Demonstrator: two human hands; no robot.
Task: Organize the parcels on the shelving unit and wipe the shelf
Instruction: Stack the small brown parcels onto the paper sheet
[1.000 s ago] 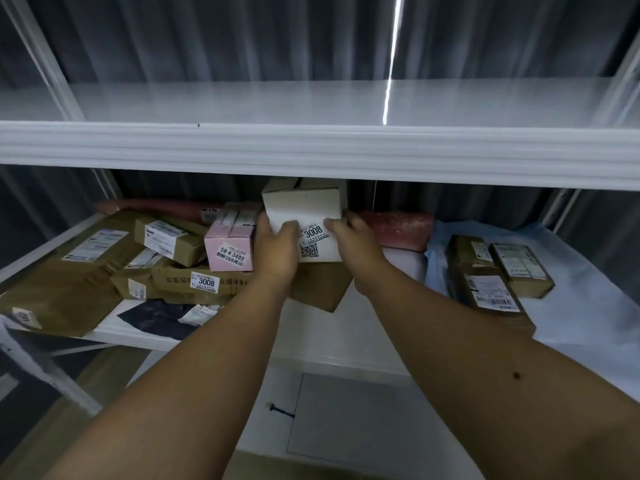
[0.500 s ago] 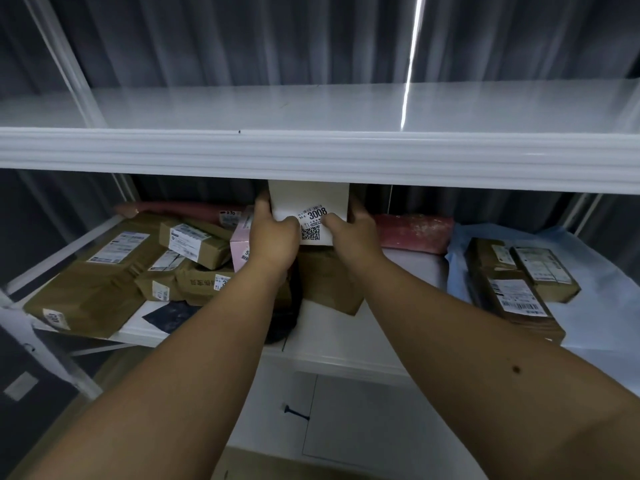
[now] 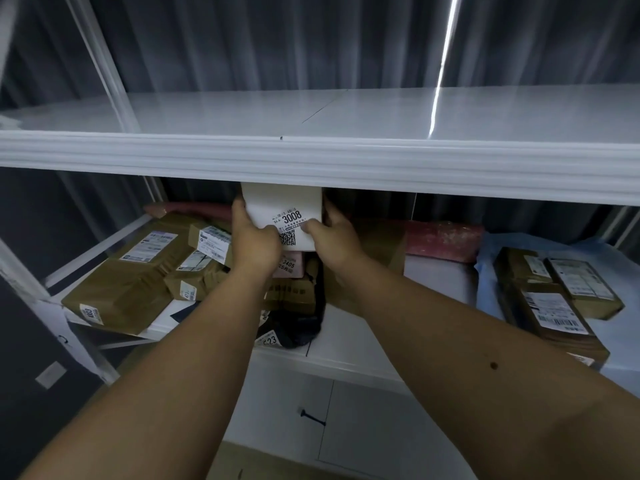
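Observation:
A white box [image 3: 277, 206] labelled 3008 is held up between both hands, its top hidden behind the front lip of the upper shelf [image 3: 318, 157]. My left hand [image 3: 254, 240] grips its left side with the thumb across the front. Its right side is gripped by my right hand [image 3: 334, 242], thumb on the label. Below it stands a pink box [image 3: 289, 268], mostly covered by my hands. Brown parcels [image 3: 138, 271] lie piled on the left of the lower shelf [image 3: 363, 344].
A black bag [image 3: 298, 327] hangs over the lower shelf's front edge. Red padded parcels [image 3: 443, 237] lie at the back. More brown boxes [image 3: 554, 296] sit on a blue sheet [image 3: 485, 292] at the right. The upper shelf top is bare. White uprights stand at the left.
Both hands have lifted the white box upward from among the parcels until its top passes behind the upper shelf's lip. The view has tilted up a little.

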